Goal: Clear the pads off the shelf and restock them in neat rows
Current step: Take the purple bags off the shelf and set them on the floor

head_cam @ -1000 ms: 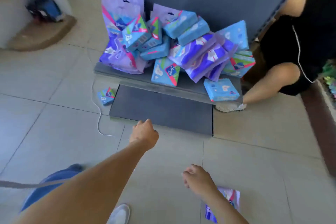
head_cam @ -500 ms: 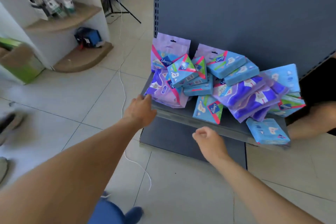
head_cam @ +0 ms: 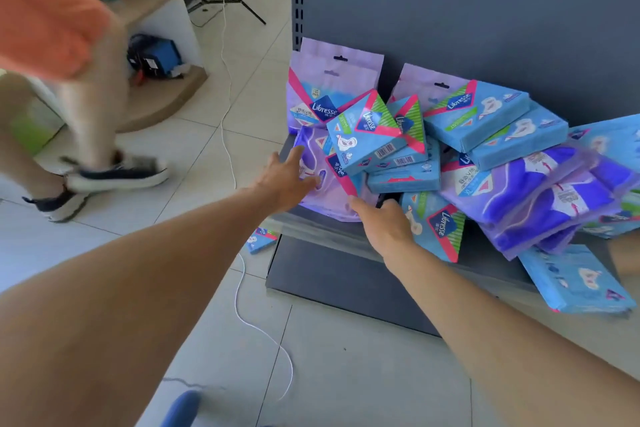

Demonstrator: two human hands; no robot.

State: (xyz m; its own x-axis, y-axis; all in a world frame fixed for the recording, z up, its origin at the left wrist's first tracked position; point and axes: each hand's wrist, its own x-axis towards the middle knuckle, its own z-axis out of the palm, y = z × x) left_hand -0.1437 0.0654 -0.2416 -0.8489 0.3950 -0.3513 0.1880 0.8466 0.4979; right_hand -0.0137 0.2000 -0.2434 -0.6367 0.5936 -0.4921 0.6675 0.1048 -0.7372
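A jumbled heap of Libresse pad packs (head_cam: 450,156) lies on the low grey shelf (head_cam: 322,230), leaning against the dark back panel (head_cam: 450,3): blue boxes on top, lilac and purple soft pouches underneath and to the right. The left hand (head_cam: 282,180) reaches in at the heap's left end, its fingers spread and fairly straight, resting on a lilac pouch (head_cam: 323,194) at the shelf's front edge. The right hand (head_cam: 384,222) lies just beside it, fingers loosely extended, its fingertips touching the same pouch's lower right side; whether either hand has actually gripped the pouch cannot be told. A blue box with green stripes (head_cam: 436,225) stands tilted just right of the right hand, and another blue pack (head_cam: 575,281) overhangs the shelf's front edge at the far right. One small blue pack (head_cam: 261,239) lies on the tiled floor (head_cam: 194,142) beside the shelf base, near a white cable (head_cam: 242,288). At the left, blurred, another person's legs and dark sneakers (head_cam: 114,173) cross the floor.
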